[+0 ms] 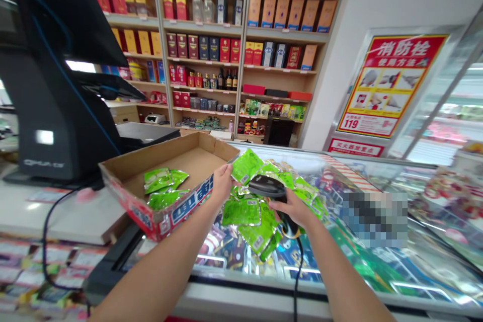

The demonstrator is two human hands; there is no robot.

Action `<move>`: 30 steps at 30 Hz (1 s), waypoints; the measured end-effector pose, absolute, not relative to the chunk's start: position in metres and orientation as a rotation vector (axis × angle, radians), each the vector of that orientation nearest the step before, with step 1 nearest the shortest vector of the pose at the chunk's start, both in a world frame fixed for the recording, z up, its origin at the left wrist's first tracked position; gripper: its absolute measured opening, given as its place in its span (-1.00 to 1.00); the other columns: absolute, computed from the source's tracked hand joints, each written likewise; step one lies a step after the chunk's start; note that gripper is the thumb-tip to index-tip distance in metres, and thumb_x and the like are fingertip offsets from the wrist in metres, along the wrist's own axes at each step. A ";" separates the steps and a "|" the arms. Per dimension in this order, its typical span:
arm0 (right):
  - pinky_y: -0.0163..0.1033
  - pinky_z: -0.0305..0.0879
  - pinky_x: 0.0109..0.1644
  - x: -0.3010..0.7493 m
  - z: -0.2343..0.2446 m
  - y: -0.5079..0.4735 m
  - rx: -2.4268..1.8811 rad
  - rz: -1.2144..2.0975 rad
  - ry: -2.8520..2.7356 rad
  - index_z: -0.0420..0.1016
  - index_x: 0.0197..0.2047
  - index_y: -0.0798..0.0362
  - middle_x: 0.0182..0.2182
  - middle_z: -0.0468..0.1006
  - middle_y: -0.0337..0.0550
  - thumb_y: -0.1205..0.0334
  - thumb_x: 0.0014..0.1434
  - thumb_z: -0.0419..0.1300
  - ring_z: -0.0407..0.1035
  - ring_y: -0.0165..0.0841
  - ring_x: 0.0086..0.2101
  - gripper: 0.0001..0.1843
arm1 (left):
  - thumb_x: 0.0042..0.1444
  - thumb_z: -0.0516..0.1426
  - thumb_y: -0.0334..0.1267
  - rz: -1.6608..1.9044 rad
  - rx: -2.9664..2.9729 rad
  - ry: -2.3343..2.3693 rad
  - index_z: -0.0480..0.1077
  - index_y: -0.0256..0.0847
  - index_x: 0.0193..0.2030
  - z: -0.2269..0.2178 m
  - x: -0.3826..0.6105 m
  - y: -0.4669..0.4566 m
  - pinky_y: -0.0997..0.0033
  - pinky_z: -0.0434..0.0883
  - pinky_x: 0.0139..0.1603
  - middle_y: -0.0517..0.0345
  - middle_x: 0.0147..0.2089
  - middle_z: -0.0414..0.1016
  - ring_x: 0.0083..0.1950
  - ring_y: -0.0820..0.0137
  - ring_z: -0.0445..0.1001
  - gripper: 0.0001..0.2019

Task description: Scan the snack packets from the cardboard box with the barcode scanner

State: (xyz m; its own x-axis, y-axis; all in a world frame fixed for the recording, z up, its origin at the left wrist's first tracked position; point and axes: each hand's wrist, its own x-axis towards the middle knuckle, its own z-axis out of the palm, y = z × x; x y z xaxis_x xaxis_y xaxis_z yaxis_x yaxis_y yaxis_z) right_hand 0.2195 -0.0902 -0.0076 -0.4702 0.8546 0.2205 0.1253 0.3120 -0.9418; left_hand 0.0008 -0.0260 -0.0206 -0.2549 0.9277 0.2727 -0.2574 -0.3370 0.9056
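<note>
My left hand [223, 181] pinches the edge of a green snack packet [247, 165], raised above a heap of similar packets. In my right hand [292, 206] is a black handheld barcode scanner [268, 186], its head close to the raised packet. From the scanner a black cable [298, 271] runs down over the counter's front edge. Several green packets [258, 234] lie spread on the glass counter below both hands. To the left, an open cardboard box [151, 226] holds a few more green packets [164, 181].
A dark checkout terminal [64, 95] stands on the left. The glass display counter [241, 279] has goods under its top. Behind it rise wooden shelves [202, 63] of boxes and bottles. A red and yellow poster [392, 85] hangs on the right wall.
</note>
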 end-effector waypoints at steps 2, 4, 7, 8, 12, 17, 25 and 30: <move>-0.29 0.24 -0.59 0.219 -0.009 -0.090 -0.885 1.201 -1.829 0.45 -0.33 0.10 -0.68 0.41 -0.30 0.02 0.00 0.32 0.32 -0.39 -0.69 -0.69 | 0.02 0.17 0.01 1.707 1.087 0.955 0.44 -0.28 -0.40 -0.021 0.001 -0.026 0.51 0.41 -0.62 0.27 -0.63 0.32 -0.60 0.47 0.38 -0.66; -0.29 0.23 -0.58 0.219 -0.010 -0.090 -0.891 1.196 -1.841 0.46 -0.29 0.10 -0.69 0.40 -0.31 0.03 0.01 0.30 0.32 -0.39 -0.69 -0.69 | 0.01 0.18 0.01 1.693 1.086 0.944 0.43 -0.29 -0.41 -0.021 0.001 -0.026 0.50 0.42 -0.61 0.26 -0.62 0.34 -0.59 0.48 0.38 -0.67; -0.29 0.22 -0.58 0.219 -0.009 -0.090 -0.888 1.208 -1.840 0.46 -0.28 0.10 -0.70 0.39 -0.31 0.04 0.02 0.29 0.32 -0.38 -0.69 -0.70 | -0.01 0.18 0.00 1.697 1.087 0.919 0.41 -0.28 -0.45 -0.021 0.002 -0.026 0.51 0.40 -0.64 0.26 -0.61 0.34 -0.62 0.50 0.34 -0.68; -0.29 0.21 -0.58 0.218 -0.008 -0.091 -0.888 1.211 -1.837 0.46 -0.30 0.10 -0.70 0.40 -0.31 0.04 0.02 0.29 0.32 -0.38 -0.70 -0.70 | -0.02 0.19 -0.01 1.701 1.084 0.912 0.40 -0.28 -0.46 -0.021 0.002 -0.026 0.52 0.39 -0.65 0.27 -0.62 0.33 -0.63 0.51 0.32 -0.68; -0.29 0.20 -0.59 0.218 -0.009 -0.091 -0.910 1.204 -1.829 0.43 -0.39 0.09 -0.71 0.40 -0.28 0.03 0.00 0.29 0.32 -0.37 -0.70 -0.72 | -0.02 0.18 -0.02 1.703 1.064 0.915 0.38 -0.28 -0.46 -0.020 0.002 -0.027 0.52 0.37 -0.66 0.30 -0.64 0.29 -0.66 0.54 0.28 -0.70; -0.30 0.20 -0.60 0.217 -0.010 -0.090 -0.887 1.202 -1.817 0.40 -0.47 0.08 -0.69 0.39 -0.28 0.02 -0.01 0.30 0.32 -0.38 -0.70 -0.71 | -0.03 0.17 0.00 1.687 1.079 0.929 0.39 -0.27 -0.45 -0.019 0.001 -0.028 0.49 0.39 -0.64 0.28 -0.62 0.32 -0.63 0.49 0.35 -0.68; -0.33 0.17 -0.64 0.213 -0.012 -0.087 -0.817 1.249 -1.683 0.46 -0.38 0.12 -0.53 0.49 -0.20 0.02 -0.02 0.29 0.36 -0.41 -0.70 -0.68 | 0.01 0.16 -0.02 1.775 0.962 0.854 0.30 -0.23 -0.44 -0.010 0.004 -0.032 0.37 0.53 -0.41 0.38 -0.65 0.18 -0.62 0.56 0.27 -0.71; -0.34 0.22 -0.63 0.191 0.009 -0.088 -0.770 1.297 -1.639 0.46 -0.37 0.13 -0.53 0.53 -0.18 0.04 -0.02 0.29 0.36 -0.42 -0.69 -0.70 | 0.21 -0.06 -0.24 2.131 0.913 0.838 0.30 -0.20 -0.20 0.015 -0.023 -0.026 0.31 0.50 -0.03 0.16 -0.32 0.45 -0.24 0.49 0.50 -0.84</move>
State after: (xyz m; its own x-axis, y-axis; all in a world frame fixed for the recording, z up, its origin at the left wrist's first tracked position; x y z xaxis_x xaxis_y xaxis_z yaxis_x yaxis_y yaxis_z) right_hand 0.1912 -0.0883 0.0089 -0.4178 0.8709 0.2589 -0.0518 0.2616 -0.9638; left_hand -0.0231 -0.0260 0.0152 -0.5358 0.7651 0.3572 -0.3168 -0.5743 0.7548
